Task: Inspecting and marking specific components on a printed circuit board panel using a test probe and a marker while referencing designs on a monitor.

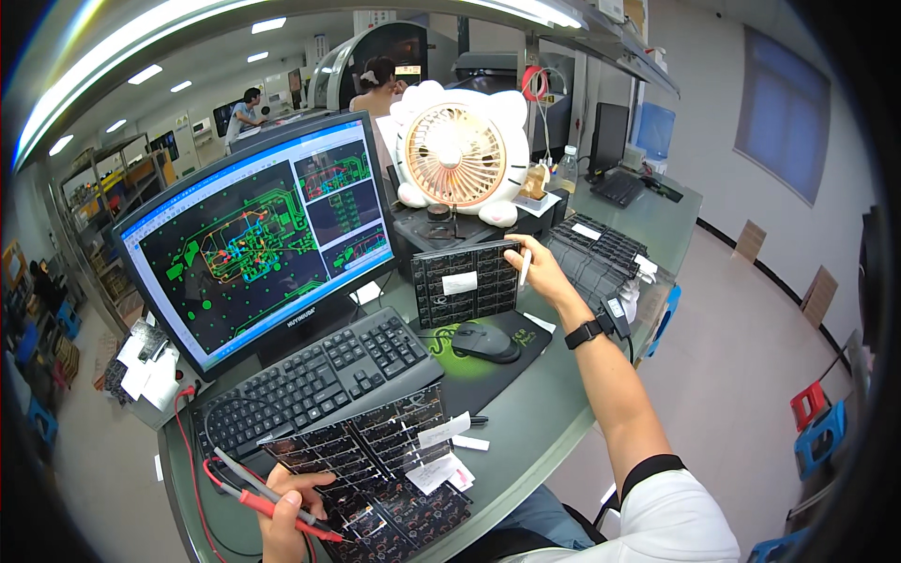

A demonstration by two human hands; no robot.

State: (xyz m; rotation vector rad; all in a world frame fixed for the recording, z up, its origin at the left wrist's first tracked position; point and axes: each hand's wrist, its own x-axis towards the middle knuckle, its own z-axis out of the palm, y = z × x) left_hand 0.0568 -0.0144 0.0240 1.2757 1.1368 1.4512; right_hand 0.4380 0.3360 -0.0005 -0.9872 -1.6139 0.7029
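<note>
My left hand (289, 511) is closed around a red test probe (267, 508) and a grey test probe (246, 479). Its fingers also lie against the left edge of a black circuit board panel (361, 448), tilted up near the desk's front edge. White paper slips (441, 474) lie on and beside that panel; another dark board panel (404, 525) shows below it. Farther off, my right hand (542, 270) grips the right edge of a second black circuit board panel (488, 281), standing upright behind the mouse. A thin white pen-like thing (524, 266) is also in that hand.
A monitor (263, 235) with a board layout and a black keyboard (319, 375) stand at left. The mouse (485, 342) rests on a black-green pad. Behind are a white fan (452, 150) and stacked board panels (591, 249). Red probe wire (183, 441) hangs by the keyboard. Two people are farther back.
</note>
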